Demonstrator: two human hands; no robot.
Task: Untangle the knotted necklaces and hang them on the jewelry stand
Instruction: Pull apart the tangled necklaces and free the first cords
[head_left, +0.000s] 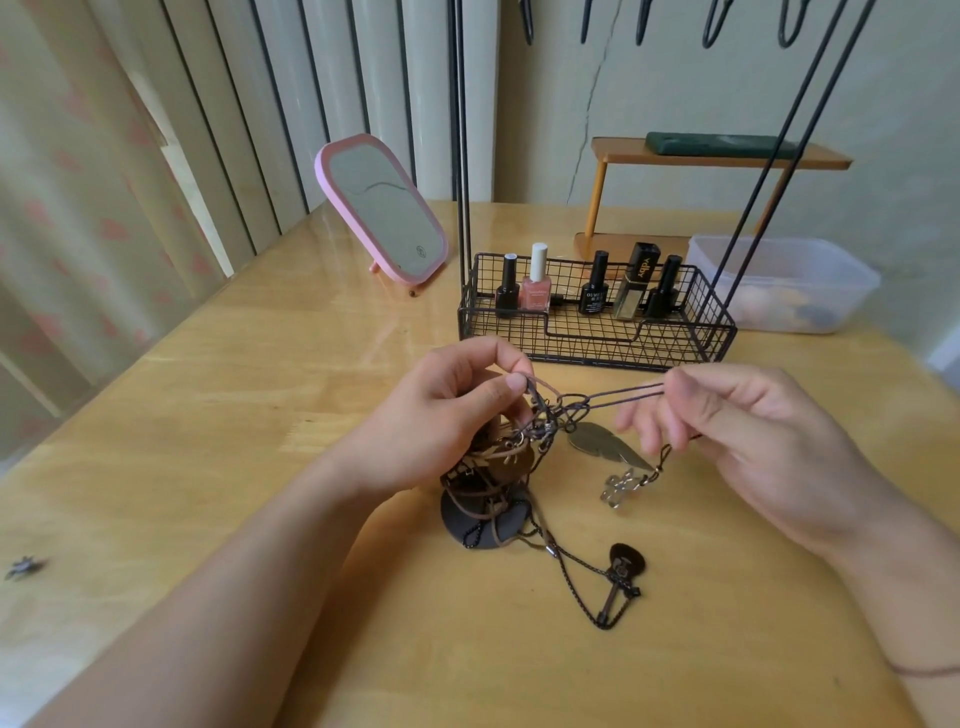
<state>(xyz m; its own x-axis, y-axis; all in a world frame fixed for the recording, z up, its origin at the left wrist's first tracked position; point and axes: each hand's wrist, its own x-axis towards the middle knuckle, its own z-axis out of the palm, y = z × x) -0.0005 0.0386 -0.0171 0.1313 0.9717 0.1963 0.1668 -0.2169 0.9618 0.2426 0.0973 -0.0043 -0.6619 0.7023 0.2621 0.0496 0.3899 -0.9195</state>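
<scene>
Under the left hand (457, 415) — necklace tangle (519, 467), strands indistinguishable.

I see soft, even daylight over the wooden table (311, 364), with pale glare on its varnish toward 10 o'clock. Shadows under the forearms are faint. The right hand (737, 436) is slightly motion-blurred. Straight lines bow at the edges, and the corners look soft.

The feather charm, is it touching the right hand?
Apart. The head view shows the feather charm hanging below the knot, with bare table visible between it and the right hand, which pinches the purple cord higher up.
</scene>
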